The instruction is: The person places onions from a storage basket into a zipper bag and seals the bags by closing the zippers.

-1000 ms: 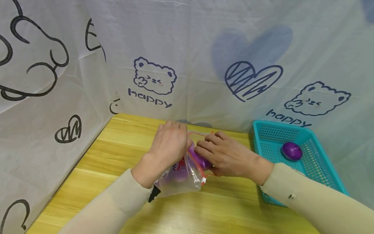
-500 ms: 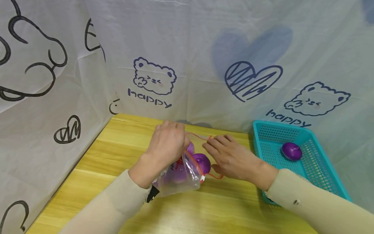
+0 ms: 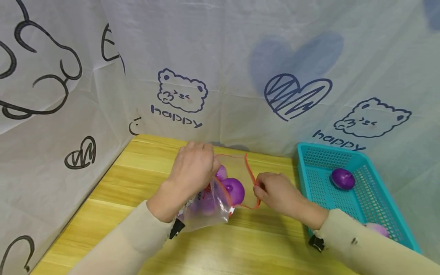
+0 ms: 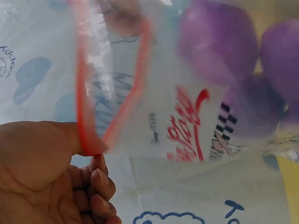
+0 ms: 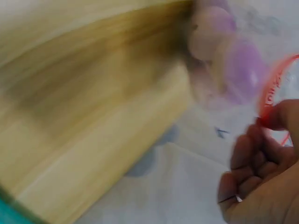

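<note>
A clear zip bag [image 3: 209,220] with a red-orange zip edge and a white slider [image 3: 231,210] stands off the wooden table, its mouth spread wide. My left hand [image 3: 191,166] pinches one side of that edge between thumb and fingers, plain in the left wrist view [image 4: 49,170]. Opposite, the other side of the zip edge is pinched by my right hand [image 3: 282,195], thumb against fingers. Several purple egg-shaped or ball-like things lie in the bag; a shiny dark purple one [image 3: 235,190] sits at the mouth. Red lettering [image 4: 189,128] marks the bag's wall.
At the right stands a turquoise plastic basket [image 3: 375,172]. It holds a dark purple egg-shaped thing [image 3: 343,179] and a pale pink-purple one [image 3: 377,228], partly behind my right sleeve. A printed cloth [image 3: 237,72] hangs behind the table [image 3: 247,248].
My right hand has drawn back from the dark purple ball, then taken the zip edge and pulled it rightward. The bag's mouth is wider. The pale thing in the basket has come into view.
</note>
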Demonstrator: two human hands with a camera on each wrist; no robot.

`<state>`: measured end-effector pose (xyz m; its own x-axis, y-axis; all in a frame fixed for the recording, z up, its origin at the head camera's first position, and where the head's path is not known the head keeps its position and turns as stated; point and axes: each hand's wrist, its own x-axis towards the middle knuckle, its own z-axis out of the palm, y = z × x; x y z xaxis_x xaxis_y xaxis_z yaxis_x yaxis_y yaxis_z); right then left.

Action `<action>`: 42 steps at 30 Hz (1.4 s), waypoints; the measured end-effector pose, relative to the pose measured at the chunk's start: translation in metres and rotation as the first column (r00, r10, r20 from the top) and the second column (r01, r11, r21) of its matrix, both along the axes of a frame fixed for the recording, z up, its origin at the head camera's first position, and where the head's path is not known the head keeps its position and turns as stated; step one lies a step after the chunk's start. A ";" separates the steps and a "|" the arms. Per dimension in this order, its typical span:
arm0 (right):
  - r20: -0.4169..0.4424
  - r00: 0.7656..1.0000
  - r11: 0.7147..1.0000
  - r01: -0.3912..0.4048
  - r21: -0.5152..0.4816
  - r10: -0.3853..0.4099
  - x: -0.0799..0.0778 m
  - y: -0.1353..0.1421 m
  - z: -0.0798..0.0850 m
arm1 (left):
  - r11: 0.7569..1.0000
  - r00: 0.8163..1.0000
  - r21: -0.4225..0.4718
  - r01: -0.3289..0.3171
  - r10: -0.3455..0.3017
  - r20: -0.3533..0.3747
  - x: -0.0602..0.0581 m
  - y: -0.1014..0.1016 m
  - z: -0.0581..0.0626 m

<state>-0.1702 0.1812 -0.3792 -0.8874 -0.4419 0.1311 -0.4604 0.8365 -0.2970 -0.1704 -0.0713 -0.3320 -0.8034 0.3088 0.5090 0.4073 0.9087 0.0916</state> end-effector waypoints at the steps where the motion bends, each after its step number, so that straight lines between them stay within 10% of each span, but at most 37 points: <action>1: 0.002 1.000 0.998 0.018 -0.056 -0.017 0.000 -0.001 0.007 | 1.000 1.000 0.008 -0.005 0.005 0.003 0.000 -0.001 0.001; 8: -0.090 0.982 0.962 0.144 -0.232 -0.168 -0.008 -0.004 0.046 | 0.995 0.995 0.071 -0.071 0.066 0.068 0.003 -0.008 0.018; 16: -0.058 0.976 0.967 0.201 -0.160 -0.212 -0.014 -0.003 0.032 | 0.989 0.985 0.062 -0.136 0.128 0.116 0.006 -0.001 0.028; 28: -0.085 0.961 0.961 0.253 -0.113 -0.263 -0.021 -0.001 -0.008 | 0.948 0.995 -0.317 0.008 -0.040 -0.096 -0.013 0.027 -0.010; 42: -0.292 0.933 0.977 0.210 -0.033 -0.210 -0.017 0.016 -0.033 | 0.956 0.990 -0.289 0.052 -0.087 -0.110 -0.006 0.025 -0.028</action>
